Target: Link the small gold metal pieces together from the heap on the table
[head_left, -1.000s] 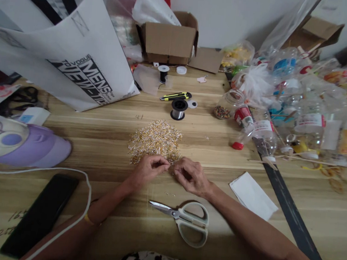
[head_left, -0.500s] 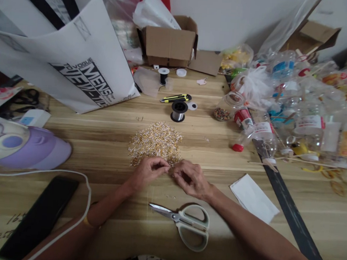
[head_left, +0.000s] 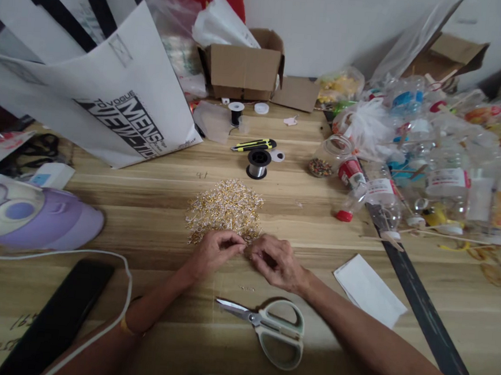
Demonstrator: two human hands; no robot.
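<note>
A heap of small gold and silver metal pieces (head_left: 225,208) lies mid-table. At its near edge my left hand (head_left: 217,251) pinches with thumb and forefinger; whatever is between them is too small to name. Close on its right, my right hand (head_left: 277,262) is also closed, fingertips curled toward the left ones, and its contents are hidden. Below the hands lies a short row of tiny metal pieces (head_left: 246,288). Nearer to me rest scissors (head_left: 261,324) with pale handles, blades pointing left and slightly parted.
Beyond the heap are a wire spool (head_left: 258,164) and a yellow-black utility knife (head_left: 254,145). A folded white paper (head_left: 370,289) lies right of my right forearm. Plastic bottles (head_left: 380,186) crowd the right side. A white cable (head_left: 128,293) crosses my left forearm, near a black phone (head_left: 58,317).
The whole view has shifted slightly, so things sit a little lower. Both hands keep nearly the same pinched pose beside the heap.
</note>
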